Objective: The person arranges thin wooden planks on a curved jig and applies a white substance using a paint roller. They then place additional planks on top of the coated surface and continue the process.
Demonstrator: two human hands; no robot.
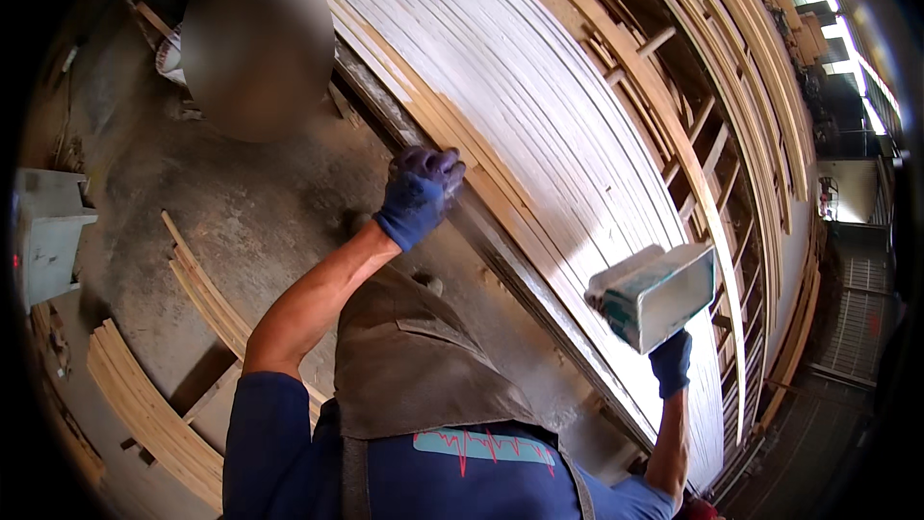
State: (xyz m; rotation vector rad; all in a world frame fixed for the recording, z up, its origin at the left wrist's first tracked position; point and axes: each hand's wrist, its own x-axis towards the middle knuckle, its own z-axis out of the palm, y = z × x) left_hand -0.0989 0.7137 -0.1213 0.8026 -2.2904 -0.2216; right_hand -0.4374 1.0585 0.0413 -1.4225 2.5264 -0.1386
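My left hand [423, 193], in a blue and dark purple glove, is closed at the near edge of a row of long boards. Its fingers curl against a bare wooden strip [491, 173]; the fingertips are partly hidden. Beyond that strip lie many white-coated boards [539, 106], side by side. My right hand [672, 364], also in a blue glove, holds up a boxy rectangular container [674, 299], whitish with teal patches. The container is tilted above the white boards. A greyish rounded piece [621, 274] shows beside it; its kind is unclear.
Long bare timbers [770, 135] lie on a rack past the white boards, with a pale curved-looking strip [664, 106] along it. More wooden strips [144, 404] rest at the lower left. A grey box-shaped unit [53, 231] stands at the left. Another person, blurred, is at upper left.
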